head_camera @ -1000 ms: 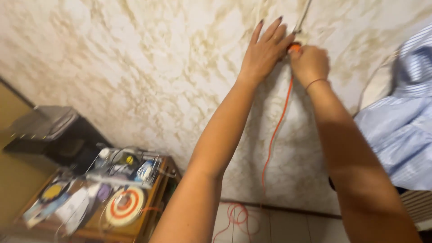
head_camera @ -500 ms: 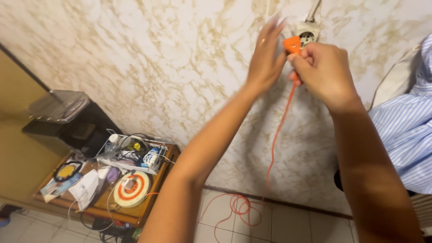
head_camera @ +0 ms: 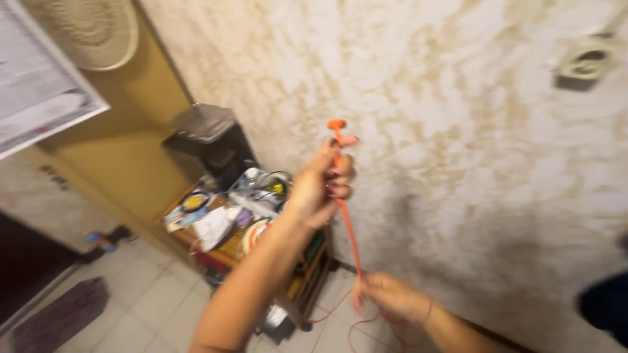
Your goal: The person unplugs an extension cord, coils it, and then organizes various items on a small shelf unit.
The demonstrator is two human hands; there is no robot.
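Against the marbled cream-and-tan wall (head_camera: 458,163) I see both of my hands working one orange cable (head_camera: 350,229). The floor is pale tile (head_camera: 150,294), a mustard-coloured side wall (head_camera: 131,163) meets the marbled one at the corner, and one low wooden bench (head_camera: 307,274) stands there, crowded with clutter too blurred to count. One dark box-like appliance (head_camera: 209,140) sits behind it. One wall socket (head_camera: 585,62) shows high at the right, bare. One round woven piece (head_camera: 91,29) and one white framed sheet (head_camera: 39,85) hang at the upper left.

My left hand (head_camera: 320,186) is raised, its grip curled shut around the cable just below the one orange plug (head_camera: 337,124), which sticks up above the fingers. My right hand (head_camera: 392,297) is low, near the floor; its grip appears closed on the same cable, though blur hides the fingers.

Half a second ago the plug was pinched in my right hand just beside the socket, with my left hand open next to it. Now the plug is well apart from the socket, the left hand has it, and the view has swung left and down.
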